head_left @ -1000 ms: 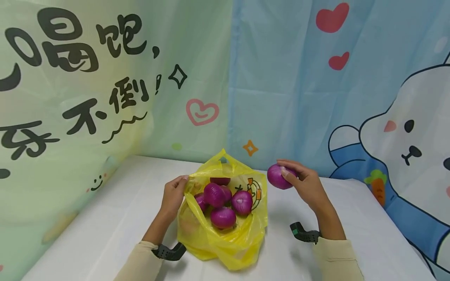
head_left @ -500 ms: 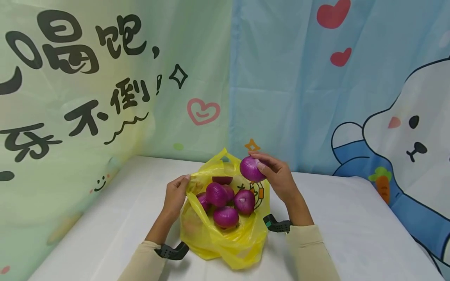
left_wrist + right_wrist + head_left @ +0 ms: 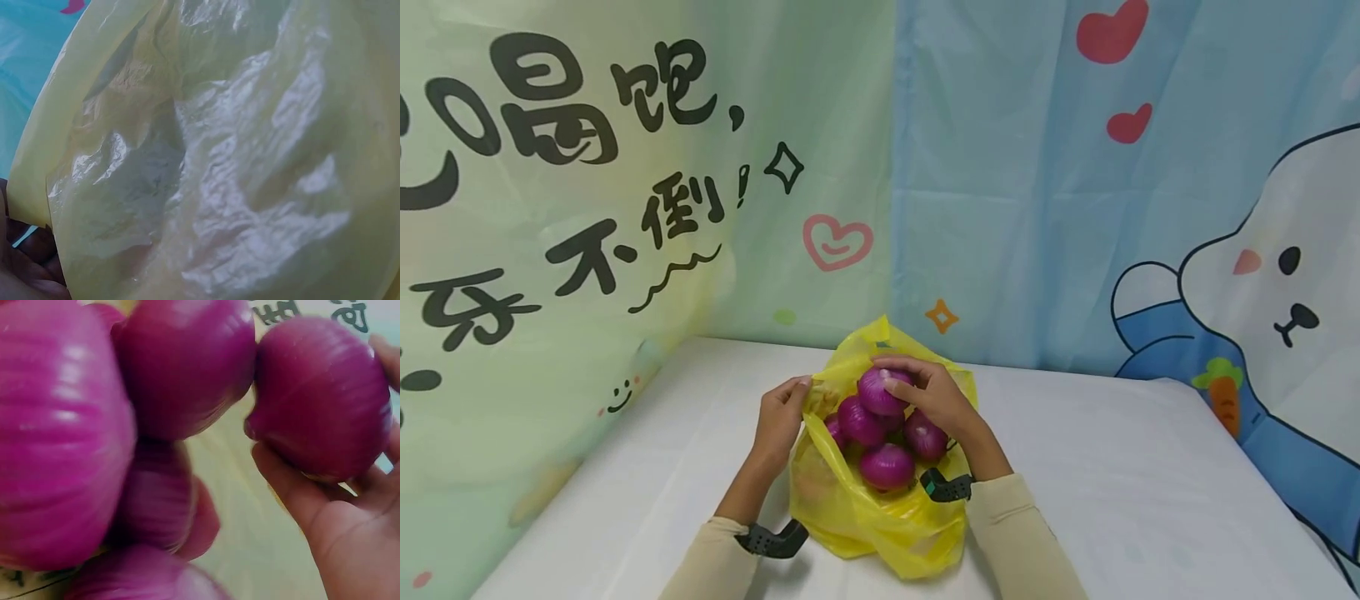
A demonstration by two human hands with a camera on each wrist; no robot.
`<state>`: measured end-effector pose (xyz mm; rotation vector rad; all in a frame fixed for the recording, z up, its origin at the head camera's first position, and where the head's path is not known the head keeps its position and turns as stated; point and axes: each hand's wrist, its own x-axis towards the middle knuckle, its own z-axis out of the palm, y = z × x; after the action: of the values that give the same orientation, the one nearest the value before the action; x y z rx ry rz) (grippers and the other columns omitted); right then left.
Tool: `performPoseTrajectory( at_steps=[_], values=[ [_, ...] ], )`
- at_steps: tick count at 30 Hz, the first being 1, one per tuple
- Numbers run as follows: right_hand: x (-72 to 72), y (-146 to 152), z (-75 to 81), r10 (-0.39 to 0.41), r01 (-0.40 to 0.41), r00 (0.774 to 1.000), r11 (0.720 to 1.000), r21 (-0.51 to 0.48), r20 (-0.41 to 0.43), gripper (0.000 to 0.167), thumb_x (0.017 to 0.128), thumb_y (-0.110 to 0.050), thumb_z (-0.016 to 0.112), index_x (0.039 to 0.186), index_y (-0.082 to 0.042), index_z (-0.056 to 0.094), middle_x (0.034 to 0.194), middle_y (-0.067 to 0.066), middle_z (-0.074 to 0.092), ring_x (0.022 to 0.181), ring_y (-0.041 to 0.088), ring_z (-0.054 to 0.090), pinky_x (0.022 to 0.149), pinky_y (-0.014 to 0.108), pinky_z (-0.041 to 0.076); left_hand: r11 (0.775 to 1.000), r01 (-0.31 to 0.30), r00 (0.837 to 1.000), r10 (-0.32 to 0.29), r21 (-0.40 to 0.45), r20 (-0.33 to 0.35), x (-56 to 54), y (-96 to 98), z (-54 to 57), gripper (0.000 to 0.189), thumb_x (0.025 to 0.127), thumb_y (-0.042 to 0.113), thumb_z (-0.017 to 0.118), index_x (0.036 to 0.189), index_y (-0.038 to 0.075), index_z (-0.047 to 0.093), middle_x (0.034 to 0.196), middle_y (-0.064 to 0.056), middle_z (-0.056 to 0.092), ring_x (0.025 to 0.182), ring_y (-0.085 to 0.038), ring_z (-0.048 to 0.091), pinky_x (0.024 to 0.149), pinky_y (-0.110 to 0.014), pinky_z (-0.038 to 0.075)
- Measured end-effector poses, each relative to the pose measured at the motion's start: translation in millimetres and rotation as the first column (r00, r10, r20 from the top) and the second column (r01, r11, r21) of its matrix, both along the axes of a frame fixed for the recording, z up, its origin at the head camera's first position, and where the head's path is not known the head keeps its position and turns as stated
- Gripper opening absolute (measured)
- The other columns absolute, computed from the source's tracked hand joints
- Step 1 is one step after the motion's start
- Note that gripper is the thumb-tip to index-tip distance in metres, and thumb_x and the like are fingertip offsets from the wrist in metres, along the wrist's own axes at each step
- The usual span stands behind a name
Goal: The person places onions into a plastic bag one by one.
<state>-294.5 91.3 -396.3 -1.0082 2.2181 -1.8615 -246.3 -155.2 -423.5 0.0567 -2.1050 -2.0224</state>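
Observation:
A yellow plastic bag (image 3: pixel 880 525) stands on the table with its mouth spread toward me. Several red onions (image 3: pixel 887 467) lie inside it. My left hand (image 3: pixel 780 421) pinches the bag's rim on the left side; in the left wrist view the yellow film (image 3: pixel 250 156) fills most of the picture. Over the bag's mouth, my right hand (image 3: pixel 942 402) grips a red onion (image 3: pixel 880 392) between thumb and fingers, at the back of the pile. In the right wrist view this held onion (image 3: pixel 322 400) is right beside another onion (image 3: pixel 187 369).
A white cloth covers the table (image 3: pixel 1112 475). Behind it hangs a printed curtain (image 3: pixel 985 208) with lettering, hearts and a white cartoon animal. Black wrist cameras sit on both wrists, the left camera (image 3: pixel 771 540) close to the bag.
My right hand has carried the red onion leftward from beside the bag to over its mouth, among the other onions. The left hand keeps its hold on the rim.

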Motion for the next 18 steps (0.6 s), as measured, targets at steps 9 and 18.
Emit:
performPoseTrajectory(
  at_steps=[9,18],
  values=[
    [-3.6,-0.6,-18.7,-0.155,0.151,0.988,0.971,0.184,0.008,0.038,0.094,-0.029,0.067,0.128,-0.013,0.064,0.129,0.005,0.059,0.113,0.024,0.057,0.097,0.042,0.046,1.000,-0.015,1.000,0.014,-0.015,-0.007,0.0,4.4,0.3,0.034,0.103,0.025,0.050,0.115,-0.002,0.067,0.100,-0.011,0.064,0.086,-0.018,0.059,0.077,-0.025,0.050],
    [-1.8,-4.7,-19.1,-0.232,0.295,0.938,0.924,0.242,-0.257,0.037,0.090,-0.025,0.072,0.124,-0.013,0.066,0.140,0.009,0.049,0.126,0.031,0.048,0.100,0.048,0.042,1.000,-0.011,1.000,0.010,-0.017,-0.004,0.4,4.4,0.0,0.036,0.103,0.027,0.049,0.118,-0.001,0.066,0.107,-0.013,0.064,0.093,-0.020,0.061,0.084,-0.027,0.051]
  ],
)
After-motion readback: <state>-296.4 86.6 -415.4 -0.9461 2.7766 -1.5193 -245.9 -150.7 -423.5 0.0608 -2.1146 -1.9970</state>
